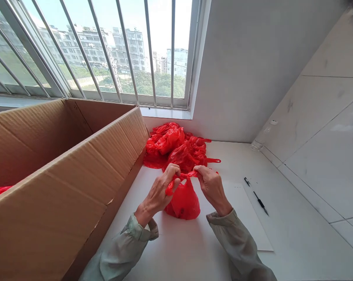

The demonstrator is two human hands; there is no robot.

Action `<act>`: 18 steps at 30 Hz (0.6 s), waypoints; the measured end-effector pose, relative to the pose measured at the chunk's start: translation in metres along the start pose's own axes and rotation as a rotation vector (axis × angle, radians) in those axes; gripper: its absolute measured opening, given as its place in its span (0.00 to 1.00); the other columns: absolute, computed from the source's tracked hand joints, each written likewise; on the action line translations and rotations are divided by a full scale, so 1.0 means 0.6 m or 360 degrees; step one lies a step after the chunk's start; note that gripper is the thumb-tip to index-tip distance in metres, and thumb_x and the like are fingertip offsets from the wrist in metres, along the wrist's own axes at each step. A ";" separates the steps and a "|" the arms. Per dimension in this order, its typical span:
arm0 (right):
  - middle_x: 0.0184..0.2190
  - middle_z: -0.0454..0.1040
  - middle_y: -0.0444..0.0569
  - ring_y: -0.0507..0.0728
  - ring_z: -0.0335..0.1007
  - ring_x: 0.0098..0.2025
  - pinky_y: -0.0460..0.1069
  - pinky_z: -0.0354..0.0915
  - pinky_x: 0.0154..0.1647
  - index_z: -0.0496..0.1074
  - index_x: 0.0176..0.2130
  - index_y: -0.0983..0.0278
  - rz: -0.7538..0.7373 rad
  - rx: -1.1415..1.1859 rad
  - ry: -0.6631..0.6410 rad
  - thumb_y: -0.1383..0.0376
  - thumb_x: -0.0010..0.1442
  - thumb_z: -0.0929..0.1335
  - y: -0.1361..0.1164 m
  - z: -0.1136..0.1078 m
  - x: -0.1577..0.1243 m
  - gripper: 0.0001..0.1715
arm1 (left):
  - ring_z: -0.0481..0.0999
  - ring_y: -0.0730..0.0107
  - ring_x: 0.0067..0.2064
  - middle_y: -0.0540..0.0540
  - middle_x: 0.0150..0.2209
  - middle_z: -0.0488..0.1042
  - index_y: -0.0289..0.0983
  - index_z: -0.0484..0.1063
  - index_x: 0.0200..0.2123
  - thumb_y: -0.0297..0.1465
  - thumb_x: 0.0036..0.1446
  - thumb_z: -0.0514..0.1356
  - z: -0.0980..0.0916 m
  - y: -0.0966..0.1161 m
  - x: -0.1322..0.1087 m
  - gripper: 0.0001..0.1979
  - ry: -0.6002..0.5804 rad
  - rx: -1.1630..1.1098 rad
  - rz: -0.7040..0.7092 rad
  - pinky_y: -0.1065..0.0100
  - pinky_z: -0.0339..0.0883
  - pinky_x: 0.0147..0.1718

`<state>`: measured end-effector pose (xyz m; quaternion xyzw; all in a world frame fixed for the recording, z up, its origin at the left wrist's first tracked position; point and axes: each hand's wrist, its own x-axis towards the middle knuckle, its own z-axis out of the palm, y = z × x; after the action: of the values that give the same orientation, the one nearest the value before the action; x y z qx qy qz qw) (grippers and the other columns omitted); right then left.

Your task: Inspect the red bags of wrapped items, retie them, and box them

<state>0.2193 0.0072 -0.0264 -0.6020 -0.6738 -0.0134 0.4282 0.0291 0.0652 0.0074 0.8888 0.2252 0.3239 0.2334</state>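
A filled red plastic bag point(184, 201) rests on the white table, its contents hidden apart from a darker spot near the bottom. My left hand point(161, 187) is closed around one handle of the bag, and a red end pokes out below the fingers. On the other side, my right hand point(210, 183) pinches the second handle. Between my hands the handles are twisted together and stretched sideways above the bag. Just behind lies a heap of crumpled red plastic bags point(176, 144) against the wall.
On the left stands a large open cardboard box point(100, 168), with some red plastic inside. A sheet of white paper point(252, 226) lies at right, near a black pen point(261, 203) and its cap point(247, 181). A clear bottle point(262, 136) stands in the far corner. Behind is a barred window point(129, 50).
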 end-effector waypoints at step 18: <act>0.35 0.71 0.49 0.56 0.65 0.34 0.50 0.63 0.36 0.69 0.32 0.61 0.0598 0.0921 -0.0156 0.57 0.56 0.64 0.115 0.002 -0.060 0.10 | 0.64 0.67 0.27 0.53 0.20 0.61 0.39 0.67 0.27 0.42 0.65 0.48 -0.037 -0.041 -0.111 0.19 -0.0051 -0.0379 -0.0667 0.67 0.57 0.34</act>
<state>0.2718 -0.0017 -0.0828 -0.5691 -0.5469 0.2863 0.5431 -0.0383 0.0541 -0.0226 0.7939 0.3611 0.2785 0.4022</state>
